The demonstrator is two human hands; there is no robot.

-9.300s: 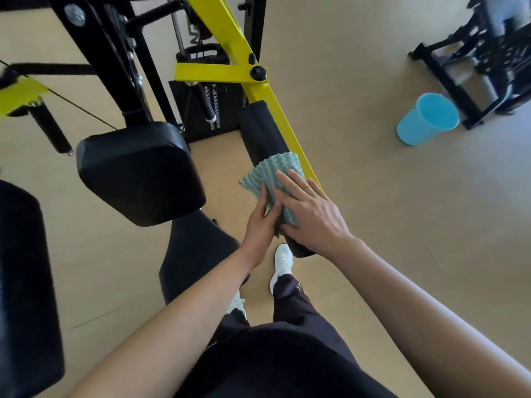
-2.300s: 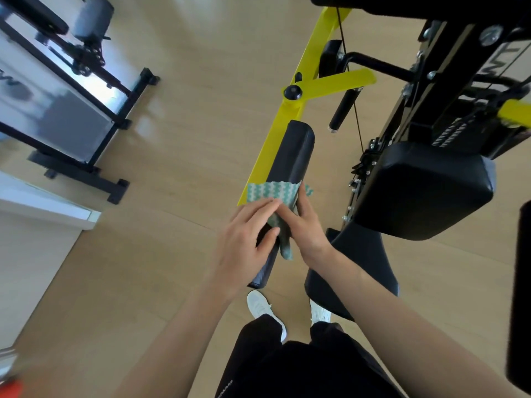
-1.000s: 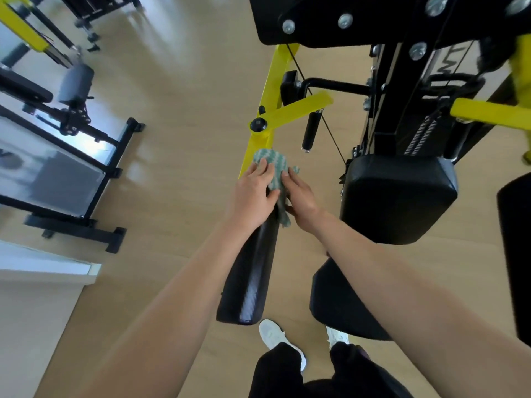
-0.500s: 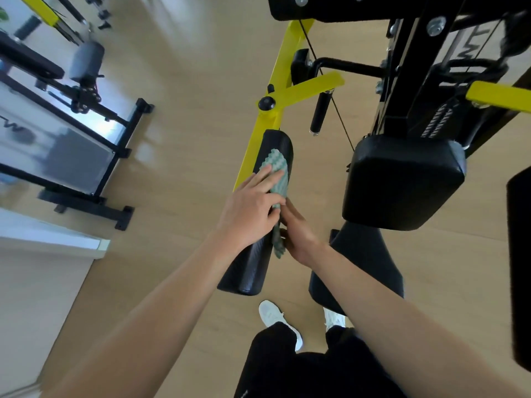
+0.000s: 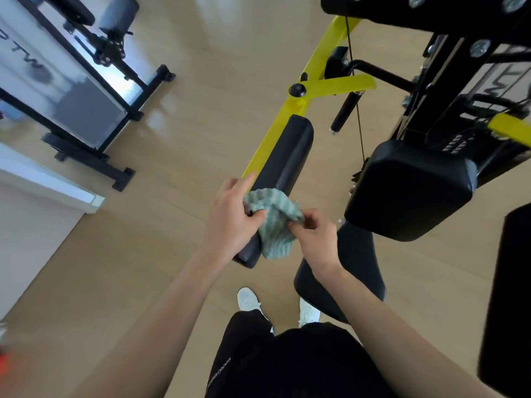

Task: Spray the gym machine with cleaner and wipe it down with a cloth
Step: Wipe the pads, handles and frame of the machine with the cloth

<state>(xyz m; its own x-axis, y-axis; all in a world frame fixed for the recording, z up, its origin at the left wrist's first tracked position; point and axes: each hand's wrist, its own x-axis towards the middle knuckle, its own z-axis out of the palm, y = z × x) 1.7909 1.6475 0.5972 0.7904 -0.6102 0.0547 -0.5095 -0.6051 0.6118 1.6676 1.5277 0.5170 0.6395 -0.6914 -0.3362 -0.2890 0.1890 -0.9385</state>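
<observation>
A green-and-white patterned cloth (image 5: 273, 222) hangs bunched between both my hands, over the near end of a long black arm pad (image 5: 283, 168) on the gym machine's yellow arm (image 5: 310, 90). My left hand (image 5: 232, 222) grips the cloth's left side with thumb and fingers, its index finger stretched toward the pad. My right hand (image 5: 314, 235) pinches the cloth's right edge. No spray bottle is in view.
A black square pad (image 5: 411, 191) and the black machine frame (image 5: 459, 67) stand at the right, with a black seat (image 5: 353, 271) below them. Another machine on a black base (image 5: 94, 156) sits at the left on the wooden floor. A white ledge (image 5: 48, 182) runs at the left edge.
Both hands have slid the cloth down the arm pad to its near end and lifted it off the surface. The cloth is now bunched between them instead of pressed flat.
</observation>
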